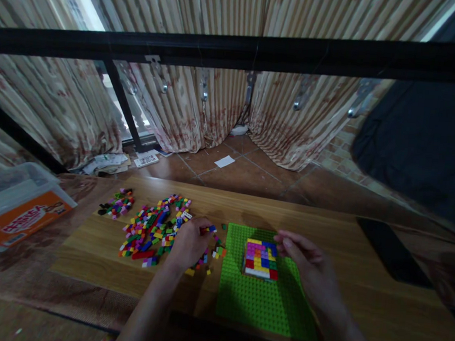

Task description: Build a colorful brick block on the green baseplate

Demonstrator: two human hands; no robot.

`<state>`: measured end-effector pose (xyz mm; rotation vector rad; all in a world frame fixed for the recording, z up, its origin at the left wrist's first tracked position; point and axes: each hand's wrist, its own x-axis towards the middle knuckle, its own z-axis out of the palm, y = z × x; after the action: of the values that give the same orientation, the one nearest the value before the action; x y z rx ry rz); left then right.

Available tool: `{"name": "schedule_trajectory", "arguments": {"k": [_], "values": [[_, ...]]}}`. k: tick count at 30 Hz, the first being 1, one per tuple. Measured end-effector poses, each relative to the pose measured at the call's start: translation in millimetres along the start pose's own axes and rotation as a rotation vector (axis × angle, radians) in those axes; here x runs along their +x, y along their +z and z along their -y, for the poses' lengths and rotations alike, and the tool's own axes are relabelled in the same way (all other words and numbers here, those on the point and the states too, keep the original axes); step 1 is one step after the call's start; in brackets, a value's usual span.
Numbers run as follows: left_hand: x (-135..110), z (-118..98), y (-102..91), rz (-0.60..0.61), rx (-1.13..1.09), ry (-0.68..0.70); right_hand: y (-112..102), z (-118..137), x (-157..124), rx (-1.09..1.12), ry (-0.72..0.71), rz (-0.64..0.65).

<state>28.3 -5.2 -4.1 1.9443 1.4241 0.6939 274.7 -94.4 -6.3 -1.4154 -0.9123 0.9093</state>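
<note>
My left hand (192,240) is at the right side of a spread of small coloured toy building bricks (148,230), its fingers curled together and pointing down. A few blue and yellow bricks show at its fingertips; whether one is pinched there I cannot tell. A green studded baseplate (255,308) lies to the right. On it stands a low square block of bricks (260,259) in yellow, pink, blue, red and white. My right hand (303,254) hovers at that block's right edge, thumb and forefinger pressed together; anything between them is too small to make out.
A smaller heap of bricks (119,203) lies at the wooden table's far left. Beside the table is a clear plastic tub (23,208) with an orange label. A dark flat object (393,252) rests at the right. A black rail (238,49) with hooks crosses before striped curtains (220,21).
</note>
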Motion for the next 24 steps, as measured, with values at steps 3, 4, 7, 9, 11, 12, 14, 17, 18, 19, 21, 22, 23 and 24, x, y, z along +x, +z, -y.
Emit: {"name": "schedule_trajectory", "arguments": {"k": [3, 4, 7, 9, 11, 12, 14, 17, 18, 19, 21, 22, 23, 24], "values": [[0.5, -1.3, 2.9, 0.025, -0.272, -0.013, 6.6, 6.1, -0.6, 0.01, -0.014, -0.042], [0.3, -3.0, 3.6, 0.043, -0.365, -0.029, 9.4, 8.1, -0.9, 0.016, -0.017, -0.061], [-1.5, -12.0, 4.0, 0.126, -0.595, -0.089, 19.6, 12.8, -2.5, 0.02, -0.043, -0.089], [-3.5, -19.5, 3.8, 0.169, -0.714, -0.125, 27.0, 14.7, -4.6, -0.023, -0.086, -0.061], [-5.8, -26.1, 4.6, 0.187, -0.806, -0.138, 33.8, 16.1, -7.3, -0.102, -0.154, -0.012], [-6.8, -28.6, 5.6, 0.192, -0.841, -0.128, 36.9, 16.8, -8.8, -0.144, -0.196, 0.012], [-8.7, -32.2, 8.5, 0.214, -0.878, -0.08, 42.2, 18.5, -11.5, -0.215, -0.277, 0.06], [-11.3, -34.9, 14.4, 0.259, -0.89, 0.023, 48.2, 21.9, -14.0, -0.273, -0.354, 0.111], [-12.2, -35.3, 16.5, 0.272, -0.889, 0.056, 49.7, 23.1, -14.4, -0.281, -0.369, 0.126], [-13.1, -35.7, 18.4, 0.28, -0.887, 0.083, 51.0, 24.2, -14.8, -0.284, -0.379, 0.14], [-15.2, -36.3, 21.6, 0.29, -0.868, 0.119, 52.9, 26.0, -15.4, -0.281, -0.383, 0.169], [-16.4, -36.7, 22.9, 0.289, -0.845, 0.128, 53.4, 26.7, -15.6, -0.276, -0.377, 0.18], [-17.5, -37.4, 23.9, 0.282, -0.818, 0.133, 53.5, 27.1, -15.9, -0.269, -0.369, 0.188], [-18.5, -38.2, 24.6, 0.27, -0.79, 0.137, 53.1, 27.3, -16.0, -0.259, -0.36, 0.194]]}}
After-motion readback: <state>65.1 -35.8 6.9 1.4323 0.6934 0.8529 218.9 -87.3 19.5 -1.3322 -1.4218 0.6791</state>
